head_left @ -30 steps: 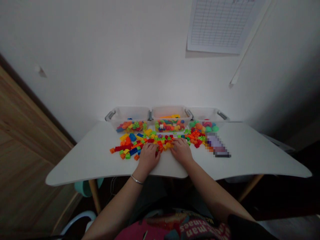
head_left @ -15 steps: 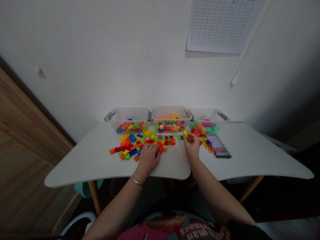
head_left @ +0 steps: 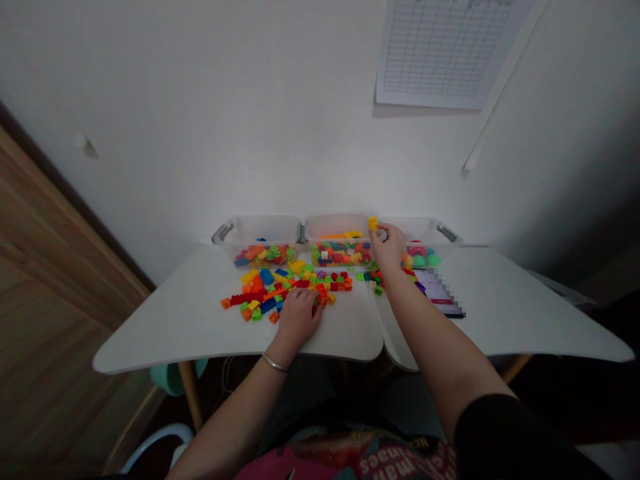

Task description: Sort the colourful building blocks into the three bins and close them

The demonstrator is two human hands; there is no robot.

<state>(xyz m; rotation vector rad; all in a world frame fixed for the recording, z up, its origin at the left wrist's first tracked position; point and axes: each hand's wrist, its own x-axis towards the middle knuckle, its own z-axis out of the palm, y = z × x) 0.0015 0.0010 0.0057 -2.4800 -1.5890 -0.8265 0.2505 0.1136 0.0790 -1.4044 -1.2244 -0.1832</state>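
Note:
My right hand [head_left: 390, 245] is raised in front of the bins, pinching a yellow toy brick [head_left: 373, 223] between thumb and fingertips. The brick is held level with the right part of the middle clear bin's [head_left: 340, 227] rim. On the table my left hand [head_left: 300, 313] rests with curled fingers at the near right edge of a pile of colourful toy bricks [head_left: 257, 283]. Red and green bits show by its fingertips, but what they grip is hidden. A smaller group of bricks [head_left: 373, 277] lies under my right wrist, partly covered by the forearm.
A left bin [head_left: 265, 227] holds mixed bricks; a right bin [head_left: 425, 230] holds rounder green and red pieces. A phone or tablet [head_left: 440, 290], partly pixelated, lies right of the bricks. Two white tabletops [head_left: 165, 320] meet between my arms. The wall [head_left: 200, 133] stands behind.
My right hand has lifted the yellow brick up and away from me, from above the right-hand bricks to the bins' rims. My left hand has barely moved.

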